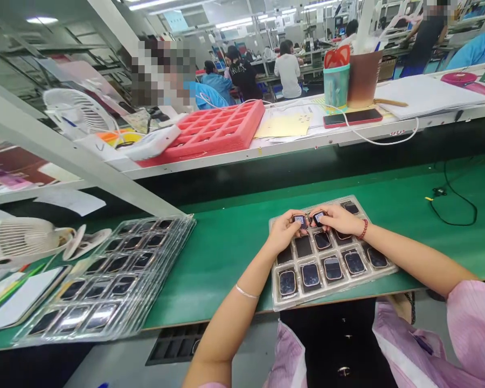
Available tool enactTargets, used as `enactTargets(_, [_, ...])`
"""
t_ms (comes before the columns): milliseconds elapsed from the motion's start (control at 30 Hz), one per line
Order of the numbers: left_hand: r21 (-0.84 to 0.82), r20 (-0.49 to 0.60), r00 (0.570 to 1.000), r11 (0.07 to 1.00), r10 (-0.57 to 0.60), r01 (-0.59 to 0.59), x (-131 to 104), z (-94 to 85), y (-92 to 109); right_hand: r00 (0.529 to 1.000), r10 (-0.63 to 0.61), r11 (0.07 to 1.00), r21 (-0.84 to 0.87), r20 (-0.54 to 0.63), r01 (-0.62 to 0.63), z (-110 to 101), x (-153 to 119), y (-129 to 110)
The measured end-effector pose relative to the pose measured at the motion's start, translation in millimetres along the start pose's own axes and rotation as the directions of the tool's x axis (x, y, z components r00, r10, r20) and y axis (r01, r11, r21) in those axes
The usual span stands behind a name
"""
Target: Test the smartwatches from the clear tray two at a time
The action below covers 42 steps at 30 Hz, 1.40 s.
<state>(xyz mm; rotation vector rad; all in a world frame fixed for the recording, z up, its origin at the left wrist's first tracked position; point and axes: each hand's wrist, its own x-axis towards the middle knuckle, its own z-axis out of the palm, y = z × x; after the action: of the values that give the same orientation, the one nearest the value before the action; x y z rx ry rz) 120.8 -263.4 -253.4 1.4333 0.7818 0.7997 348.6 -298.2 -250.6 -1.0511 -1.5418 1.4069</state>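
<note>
My left hand (286,230) is closed on a smartwatch (299,221) with a lit screen, held above the clear plastic tray (275,299). Beside it, my right hand (339,220) grips a second smartwatch (319,217), its screen also lit, thumb at its edge. Between the two watches there is only a small gap. Several dark-screened watches lie in the tray's pockets below, such as the watch (310,274) in the front row. One pocket (303,247) in the middle row looks flat and dark. My hands and wrists hide part of the back rows.
To the left stands a stack of clear trays (145,285) with several watches. A white fan (20,242) lies beyond it. The shelf behind holds a red foam tray (222,129), a phone (352,118) and cups (336,86). A black cable (464,221) lies on the right; a slanted post (117,183) rises left.
</note>
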Motion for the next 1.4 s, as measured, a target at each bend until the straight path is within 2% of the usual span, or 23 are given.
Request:
enactTargets(267, [0.049,0.009,0.998,0.997,0.064,-0.065,6.8,6.3,2.2,0.999,-0.031,0.999,-0.029,-0.005,0.031,-2.1,3.0,-3.7])
enactTargets(600, [-0.009,0.033,0.998,0.999,0.049,-0.049,2.0,0.9,-4.7,0.999,-0.036,0.999,-0.028,0.039,0.037,-4.1,-1.1,-1.5])
enactTargets(800, [-0.017,-0.001,0.995,0.995,0.103,-0.103,-2.2,4.9,-3.3,0.984,-0.169,0.979,-0.107,0.051,0.174,0.4,-3.9,-4.9])
enactTargets(967, [0.004,-0.020,0.992,0.992,0.127,-0.127,-0.6,5.9,0.3,0.995,-0.069,0.996,-0.056,0.078,0.074,-5.2,-2.4,-5.5])
enactTargets(1167, [0.050,-0.082,0.995,0.998,0.052,-0.048,3.1,5.7,1.5,0.999,-0.026,0.998,0.050,0.022,0.025,-4.9,1.2,0.5])
enactTargets(1233, [0.080,-0.069,0.994,0.994,0.085,-0.080,2.2,7.3,5.4,1.000,-0.026,0.998,0.061,-0.005,0.026,-0.4,1.6,0.0])
enactTargets(1400, [0.116,-0.017,0.986,0.980,0.163,-0.160,-0.3,6.7,10.0,0.999,-0.044,0.999,-0.031,-0.029,0.043,5.9,7.2,0.9])
